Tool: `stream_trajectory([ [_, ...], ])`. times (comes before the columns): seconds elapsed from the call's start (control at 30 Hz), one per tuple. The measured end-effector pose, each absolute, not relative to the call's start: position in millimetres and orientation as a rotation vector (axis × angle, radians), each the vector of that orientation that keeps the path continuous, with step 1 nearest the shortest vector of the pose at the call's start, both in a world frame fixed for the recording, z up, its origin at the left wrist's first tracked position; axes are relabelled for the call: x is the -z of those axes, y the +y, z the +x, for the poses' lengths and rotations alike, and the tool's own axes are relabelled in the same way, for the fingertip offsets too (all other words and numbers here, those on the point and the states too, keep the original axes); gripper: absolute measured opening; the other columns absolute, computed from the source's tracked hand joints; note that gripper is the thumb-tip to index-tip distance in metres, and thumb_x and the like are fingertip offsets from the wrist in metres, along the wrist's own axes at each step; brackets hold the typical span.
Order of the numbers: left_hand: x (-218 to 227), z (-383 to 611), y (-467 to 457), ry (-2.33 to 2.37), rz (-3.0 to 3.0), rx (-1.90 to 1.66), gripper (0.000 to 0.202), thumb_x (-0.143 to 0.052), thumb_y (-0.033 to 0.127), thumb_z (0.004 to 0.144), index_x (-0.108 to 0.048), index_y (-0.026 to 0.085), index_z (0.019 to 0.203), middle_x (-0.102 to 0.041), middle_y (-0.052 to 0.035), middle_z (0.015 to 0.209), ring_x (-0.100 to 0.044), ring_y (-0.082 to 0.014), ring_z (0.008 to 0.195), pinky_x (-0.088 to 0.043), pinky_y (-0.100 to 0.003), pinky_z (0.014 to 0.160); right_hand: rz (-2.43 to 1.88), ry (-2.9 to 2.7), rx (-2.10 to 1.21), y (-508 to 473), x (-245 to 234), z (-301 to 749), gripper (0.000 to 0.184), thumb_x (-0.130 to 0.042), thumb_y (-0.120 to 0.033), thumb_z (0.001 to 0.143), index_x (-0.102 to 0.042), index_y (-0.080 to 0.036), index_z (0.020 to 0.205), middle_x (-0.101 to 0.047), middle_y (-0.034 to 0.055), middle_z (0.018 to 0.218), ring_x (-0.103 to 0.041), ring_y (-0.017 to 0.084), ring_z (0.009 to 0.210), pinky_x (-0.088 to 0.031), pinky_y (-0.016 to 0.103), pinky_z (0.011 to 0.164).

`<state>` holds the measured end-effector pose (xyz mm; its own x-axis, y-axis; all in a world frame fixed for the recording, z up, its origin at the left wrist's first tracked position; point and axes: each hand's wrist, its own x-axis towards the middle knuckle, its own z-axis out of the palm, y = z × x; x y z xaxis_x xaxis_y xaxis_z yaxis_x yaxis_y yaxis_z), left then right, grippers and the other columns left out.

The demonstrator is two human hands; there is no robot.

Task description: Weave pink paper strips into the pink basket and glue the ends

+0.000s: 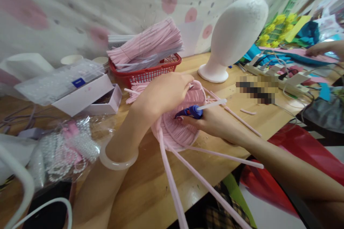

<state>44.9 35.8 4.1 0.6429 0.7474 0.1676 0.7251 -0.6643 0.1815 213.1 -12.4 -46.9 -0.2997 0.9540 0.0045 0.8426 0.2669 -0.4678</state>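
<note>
A pink bowl-shaped piece made of rows of fuzzy pipe cleaners lies tilted on the table, its hollow side facing me. Long loose pipe cleaners trail from its near edge. My left hand is bent over its far rim, gripping it; the fingertips are mostly hidden behind the wrist and rim. In my right hand is a blue glue gun with a white glue stick jutting from its back. The nozzle points into the hollow, close to the inner wall; whether it touches, I cannot tell.
Behind stands a red basket with bundled pink pipe cleaners. A white foam head stands right of it. Bagged pearl beads and boxes lie left. Power strips and another person's hand are at right.
</note>
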Motion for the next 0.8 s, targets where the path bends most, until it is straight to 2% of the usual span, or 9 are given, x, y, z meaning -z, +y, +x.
stream_trajectory([
  [0.1, -2, 45, 37, 1.201, 2.723, -0.433, 0.039, -0.033, 0.025, 0.100, -0.066, 0.019, 0.122, -0.070, -0.0080, 0.122, -0.063, -0.0224, 0.117, -0.045, -0.036, 0.102, -1.668, -2.267, -0.544, -13, 49, 216, 0.026, -0.064, -0.048, 0.086, -0.074, -0.024, 0.088, -0.074, 0.0031, 0.079, -0.064, 0.021, 0.074, -0.046, 0.030, 0.066],
  [0.23, -2, 45, 38, 1.229, 2.703, -0.416, 0.039, -0.034, 0.026, 0.099, -0.066, 0.022, 0.122, -0.072, -0.0059, 0.119, -0.064, -0.0205, 0.112, -0.046, -0.033, 0.098, -1.645, -2.296, -0.510, -12, 54, 223, 0.030, -0.062, -0.052, 0.087, -0.073, -0.024, 0.086, -0.073, 0.0021, 0.077, -0.063, 0.020, 0.071, -0.045, 0.030, 0.065],
  [0.5, -3, 45, 37, 1.217, 2.689, -0.415, 0.038, -0.035, 0.027, 0.098, -0.067, 0.023, 0.118, -0.071, -0.0061, 0.120, -0.066, -0.0218, 0.106, -0.047, -0.033, 0.090, -1.584, -2.345, -0.514, -13, 57, 235, 0.030, -0.063, -0.052, 0.088, -0.074, -0.027, 0.098, -0.073, 0.0044, 0.084, -0.065, 0.022, 0.075, -0.049, 0.033, 0.070],
  [0.8, -2, 45, 37, 1.203, 2.701, -0.424, 0.037, -0.034, 0.028, 0.098, -0.067, 0.022, 0.113, -0.072, -0.0064, 0.116, -0.067, -0.0210, 0.103, -0.047, -0.031, 0.087, -1.591, -2.320, -0.605, -14, 55, 236, 0.033, -0.059, -0.053, 0.090, -0.075, -0.024, 0.088, -0.071, 0.0028, 0.076, -0.062, 0.019, 0.069, -0.046, 0.030, 0.063],
])
